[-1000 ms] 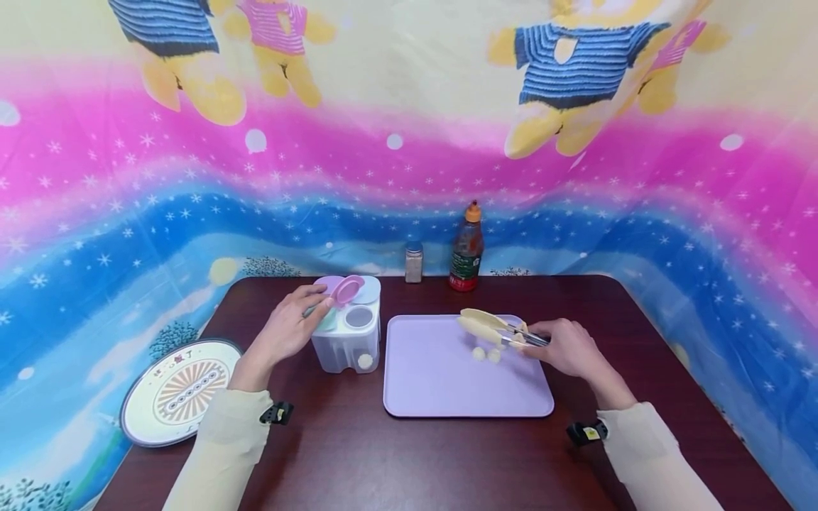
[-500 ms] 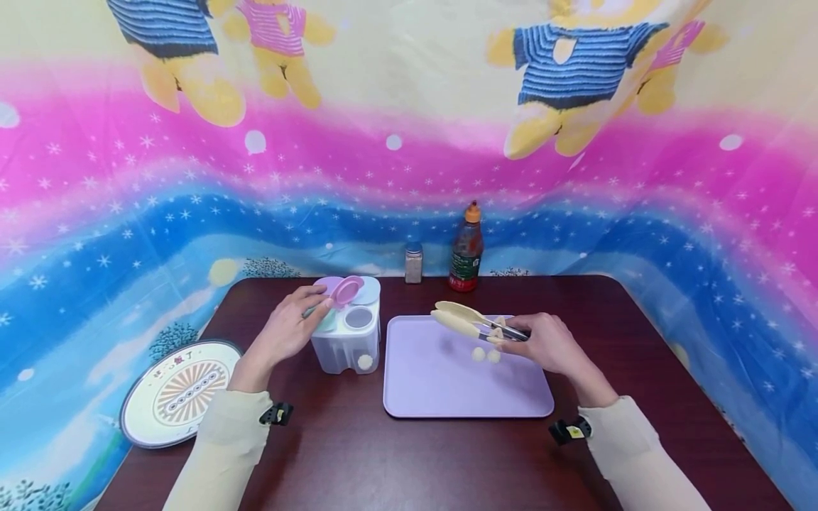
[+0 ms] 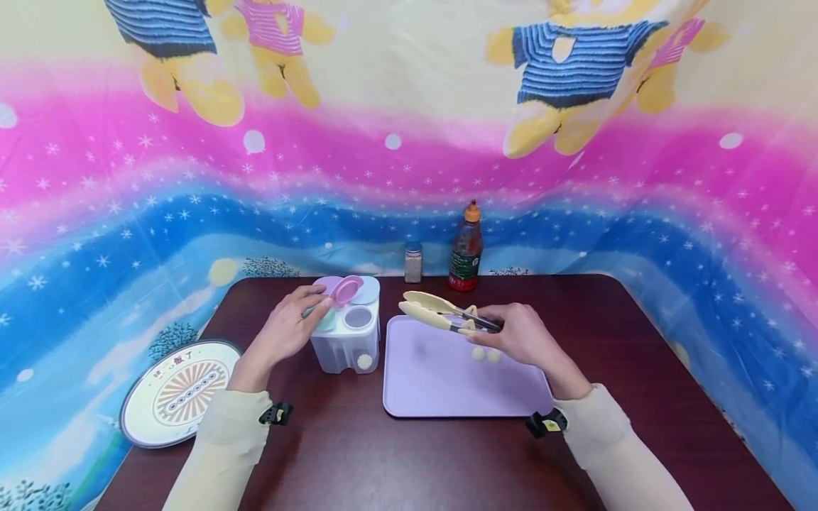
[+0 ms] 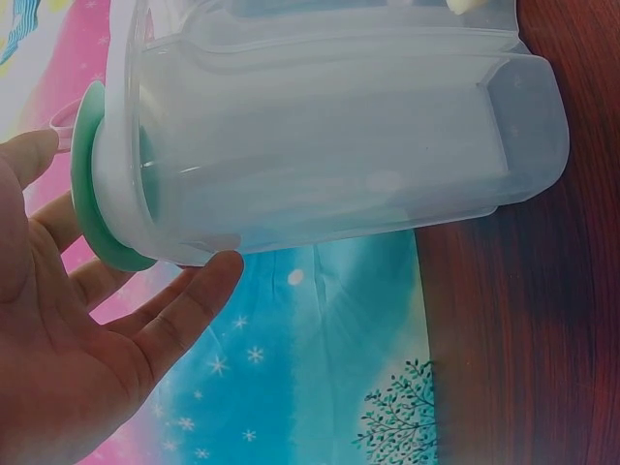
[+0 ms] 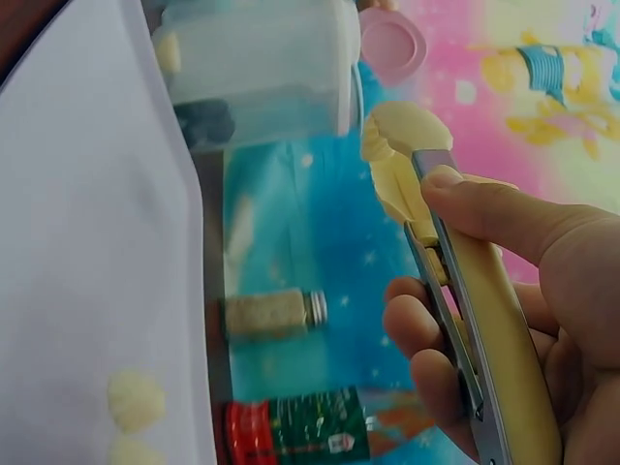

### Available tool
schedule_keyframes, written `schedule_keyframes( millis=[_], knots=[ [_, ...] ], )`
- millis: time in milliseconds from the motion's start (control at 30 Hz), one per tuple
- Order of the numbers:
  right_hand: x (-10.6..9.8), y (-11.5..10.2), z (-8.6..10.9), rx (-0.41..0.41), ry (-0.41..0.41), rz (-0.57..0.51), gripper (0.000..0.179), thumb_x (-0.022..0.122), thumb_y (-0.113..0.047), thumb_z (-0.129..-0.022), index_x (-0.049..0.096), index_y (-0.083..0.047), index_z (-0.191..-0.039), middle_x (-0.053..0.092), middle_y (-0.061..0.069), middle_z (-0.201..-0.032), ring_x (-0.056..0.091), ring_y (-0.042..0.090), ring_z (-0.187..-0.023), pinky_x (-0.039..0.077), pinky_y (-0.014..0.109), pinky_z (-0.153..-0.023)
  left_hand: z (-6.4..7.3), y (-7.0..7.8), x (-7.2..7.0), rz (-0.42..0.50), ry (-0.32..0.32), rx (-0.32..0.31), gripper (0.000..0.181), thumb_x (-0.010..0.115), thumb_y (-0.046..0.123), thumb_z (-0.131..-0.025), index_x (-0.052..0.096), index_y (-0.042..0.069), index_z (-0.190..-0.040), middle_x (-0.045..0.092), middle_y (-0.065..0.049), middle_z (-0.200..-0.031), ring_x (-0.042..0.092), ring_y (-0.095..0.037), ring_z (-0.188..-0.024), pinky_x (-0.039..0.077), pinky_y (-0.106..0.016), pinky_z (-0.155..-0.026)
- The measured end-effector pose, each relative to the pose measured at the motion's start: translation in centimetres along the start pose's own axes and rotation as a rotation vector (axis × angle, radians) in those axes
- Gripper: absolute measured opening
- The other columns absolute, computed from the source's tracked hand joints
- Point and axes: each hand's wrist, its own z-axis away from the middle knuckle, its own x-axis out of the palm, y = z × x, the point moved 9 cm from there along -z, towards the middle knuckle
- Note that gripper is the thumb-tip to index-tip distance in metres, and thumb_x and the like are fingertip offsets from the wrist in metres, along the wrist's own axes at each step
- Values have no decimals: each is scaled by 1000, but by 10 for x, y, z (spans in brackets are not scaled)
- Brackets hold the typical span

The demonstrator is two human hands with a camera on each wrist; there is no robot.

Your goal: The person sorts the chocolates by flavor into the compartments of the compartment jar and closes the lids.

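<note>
My left hand rests over the left top edge of a clear storage box with coloured lids. Its thumb meets the raised pink lid beside a round opening; other fingers lie by the green lid and along the box wall. My right hand grips cream tongs with metal-edged handles, held above the far side of a lilac tray. Their scoop-like tips point left toward the box. Two small pale pieces lie on the tray. Another pale piece shows low in the box.
Behind the tray stand a small blue-capped shaker jar and a sauce bottle with an orange cap. A patterned oval plate sits at the table's left edge. A printed cloth hangs close around the brown table.
My right hand has carried the tongs leftward and slightly up, from over the tray's right part toward the box. My left hand and the raised lid have stayed in place.
</note>
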Motion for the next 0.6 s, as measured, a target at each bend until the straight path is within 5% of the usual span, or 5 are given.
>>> schedule_keyframes(
  millis=[600],
  knots=[
    [16,-58,-15,-86,9,-38,53,83,-46,-78,73,-21,-123,76,-1,-104,56,15,-82,42,29,-68,0,0,1,8,-7,-10,54,42,41,-106,60,-1,-135,48,-16,-151,39,-40,-143,28,-61,-117]
  ],
)
